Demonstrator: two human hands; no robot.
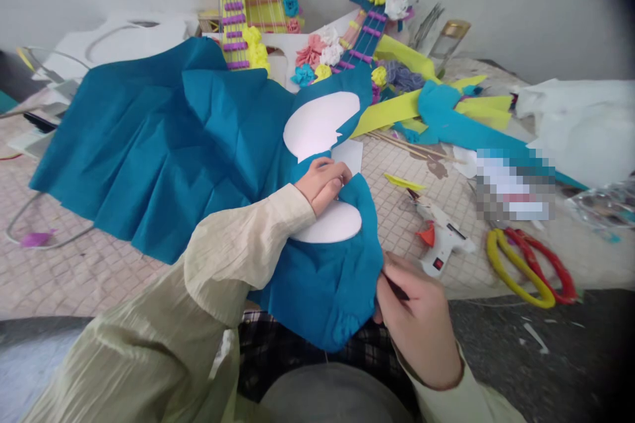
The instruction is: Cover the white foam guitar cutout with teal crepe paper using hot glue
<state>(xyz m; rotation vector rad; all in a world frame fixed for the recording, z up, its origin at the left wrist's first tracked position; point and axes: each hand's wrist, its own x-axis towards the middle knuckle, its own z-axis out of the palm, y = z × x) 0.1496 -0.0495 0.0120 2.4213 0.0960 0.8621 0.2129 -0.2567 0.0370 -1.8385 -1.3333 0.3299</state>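
A large wrinkled blue sheet [149,145], thin paper or cloth, spreads over the table and hangs toward my lap. On it lies a white cutout [322,120] with rounded lobes, its waist covered by my left hand [325,185]. The fingers of that hand are curled and pressed on a folded part of the sheet between the lobes. At the sheet's lower right edge, my right hand [421,317] pinches the blue material between thumb and fingers. Its fingertips are partly hidden by the sheet.
A hot glue gun [441,238] and scissors [530,268] with red and yellow handles lie at the right. Behind stand flower-decorated yellow [234,20] and blue [367,36] instrument-like crafts. A glass jar [449,39] and white plastic [585,119] are at the back right.
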